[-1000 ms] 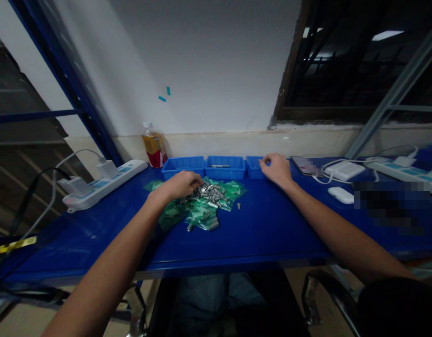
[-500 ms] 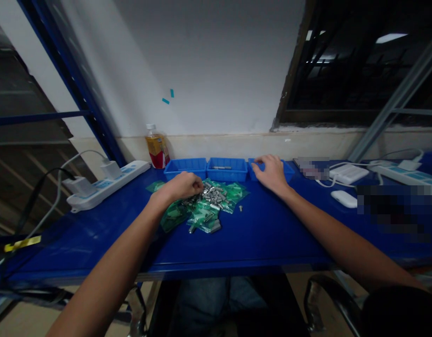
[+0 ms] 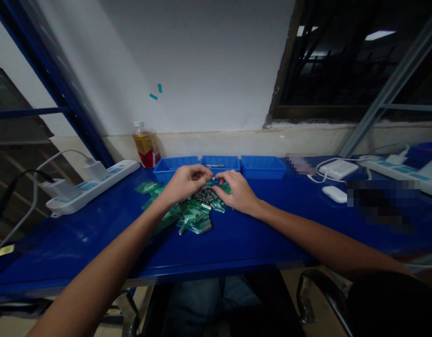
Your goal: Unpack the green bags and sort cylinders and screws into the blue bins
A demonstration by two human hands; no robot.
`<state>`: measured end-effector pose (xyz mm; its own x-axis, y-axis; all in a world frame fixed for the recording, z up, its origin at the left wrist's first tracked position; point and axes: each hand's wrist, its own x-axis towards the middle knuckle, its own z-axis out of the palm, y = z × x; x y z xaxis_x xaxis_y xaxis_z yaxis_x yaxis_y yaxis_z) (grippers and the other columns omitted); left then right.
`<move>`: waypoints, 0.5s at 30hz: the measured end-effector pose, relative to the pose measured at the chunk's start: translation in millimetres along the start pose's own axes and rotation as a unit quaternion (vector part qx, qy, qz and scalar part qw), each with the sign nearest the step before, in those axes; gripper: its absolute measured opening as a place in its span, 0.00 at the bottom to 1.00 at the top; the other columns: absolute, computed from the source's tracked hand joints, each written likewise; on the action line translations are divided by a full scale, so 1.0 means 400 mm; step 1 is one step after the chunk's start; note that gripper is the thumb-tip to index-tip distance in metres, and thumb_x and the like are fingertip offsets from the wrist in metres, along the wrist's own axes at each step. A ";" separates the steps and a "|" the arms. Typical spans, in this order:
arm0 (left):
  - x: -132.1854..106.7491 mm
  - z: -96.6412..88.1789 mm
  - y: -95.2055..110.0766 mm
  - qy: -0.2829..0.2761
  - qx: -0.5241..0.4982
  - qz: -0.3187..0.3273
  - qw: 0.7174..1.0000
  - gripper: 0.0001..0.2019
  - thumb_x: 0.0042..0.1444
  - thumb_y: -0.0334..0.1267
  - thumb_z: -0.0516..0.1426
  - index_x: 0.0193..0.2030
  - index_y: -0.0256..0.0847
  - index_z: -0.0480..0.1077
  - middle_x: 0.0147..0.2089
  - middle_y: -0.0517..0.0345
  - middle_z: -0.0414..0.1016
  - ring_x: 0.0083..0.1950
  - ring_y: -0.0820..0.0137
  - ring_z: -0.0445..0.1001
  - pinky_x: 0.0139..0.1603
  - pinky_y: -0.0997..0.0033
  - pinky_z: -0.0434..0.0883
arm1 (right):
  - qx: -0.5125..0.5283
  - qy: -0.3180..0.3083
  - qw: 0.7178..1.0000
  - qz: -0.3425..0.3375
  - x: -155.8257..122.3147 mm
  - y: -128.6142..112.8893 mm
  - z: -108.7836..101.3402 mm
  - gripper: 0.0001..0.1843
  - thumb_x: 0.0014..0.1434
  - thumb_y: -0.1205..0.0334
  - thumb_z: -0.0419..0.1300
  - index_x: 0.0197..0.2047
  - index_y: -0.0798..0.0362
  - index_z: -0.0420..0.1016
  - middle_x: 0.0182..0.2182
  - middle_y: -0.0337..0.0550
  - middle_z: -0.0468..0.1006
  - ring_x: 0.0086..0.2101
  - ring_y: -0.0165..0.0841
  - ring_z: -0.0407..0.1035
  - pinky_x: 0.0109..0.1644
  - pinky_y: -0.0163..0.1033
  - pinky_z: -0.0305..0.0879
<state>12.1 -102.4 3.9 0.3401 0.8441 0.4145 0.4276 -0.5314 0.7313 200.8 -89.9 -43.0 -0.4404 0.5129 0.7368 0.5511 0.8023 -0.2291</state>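
The scene is dimly lit. The only bright source seen is a lamp [image 3: 381, 35] in the dark window [image 3: 342, 61]. The wall [image 3: 209, 61] is lit a flat grey and is darkened toward the corners. A dull sheen and soft shadows are laid on the table [image 3: 254, 229]. The lower edge is lost in near black. Straight lines are bent outward at the sides, as at the post [image 3: 54, 84]. The parts [image 3: 204, 194] are rendered soft and grainy. Two patches [image 3: 381, 206] are pixelated.
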 end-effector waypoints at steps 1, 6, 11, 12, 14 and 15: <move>0.000 0.010 0.003 0.001 -0.027 -0.001 1.000 0.09 0.52 0.41 0.58 0.34 0.36 0.72 0.33 0.54 0.76 0.33 0.71 0.72 0.36 0.72 0.68 | 0.000 0.008 1.000 0.002 0.000 -0.001 -0.001 0.07 0.58 0.60 0.57 0.40 0.52 0.68 0.31 0.43 0.73 0.36 0.37 0.66 0.42 0.43 0.60; 0.000 0.033 0.005 0.013 -0.089 -0.016 0.996 0.09 0.50 0.41 0.59 0.33 0.36 0.72 0.33 0.54 0.76 0.34 0.71 0.72 0.38 0.71 0.68 | 0.020 0.037 0.999 0.002 0.002 0.001 -0.019 0.04 0.59 0.62 0.55 0.38 0.52 0.67 0.31 0.43 0.72 0.35 0.36 0.67 0.43 0.42 0.61; -0.003 0.036 -0.001 0.002 -0.103 -0.019 0.995 0.10 0.51 0.41 0.60 0.34 0.35 0.72 0.34 0.54 0.76 0.34 0.71 0.72 0.39 0.70 0.69 | 0.035 0.041 0.999 0.002 0.005 -0.006 -0.028 0.03 0.57 0.63 0.54 0.36 0.52 0.67 0.30 0.42 0.71 0.34 0.35 0.67 0.42 0.41 0.62; -0.005 0.038 -0.002 -0.003 -0.104 -0.016 0.994 0.10 0.51 0.41 0.59 0.35 0.35 0.72 0.34 0.54 0.76 0.34 0.71 0.72 0.39 0.71 0.69 | 0.040 0.043 0.998 0.004 0.006 -0.008 -0.029 0.02 0.56 0.64 0.54 0.34 0.52 0.66 0.29 0.42 0.71 0.33 0.35 0.66 0.41 0.41 0.62; -0.008 0.041 -0.003 -0.013 -0.086 0.005 0.996 0.10 0.52 0.40 0.59 0.38 0.35 0.71 0.33 0.54 0.75 0.33 0.72 0.71 0.37 0.72 0.69 | 0.057 0.046 0.997 0.009 0.007 -0.010 -0.029 0.02 0.56 0.64 0.54 0.31 0.51 0.65 0.28 0.41 0.70 0.32 0.34 0.66 0.39 0.39 0.61; -0.010 0.042 -0.002 -0.018 -0.063 0.023 0.998 0.10 0.52 0.39 0.58 0.39 0.35 0.71 0.33 0.55 0.75 0.32 0.73 0.71 0.36 0.73 0.68 | 0.066 0.046 0.997 0.013 0.008 -0.011 -0.030 0.04 0.56 0.64 0.54 0.29 0.51 0.64 0.27 0.40 0.70 0.31 0.33 0.65 0.38 0.39 0.61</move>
<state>24.4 -106.6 -7.5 0.3882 0.8151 0.4299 0.3029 -0.5535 0.7758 205.4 -95.4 -32.2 -0.3569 0.5078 0.7840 0.4603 0.8260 -0.3255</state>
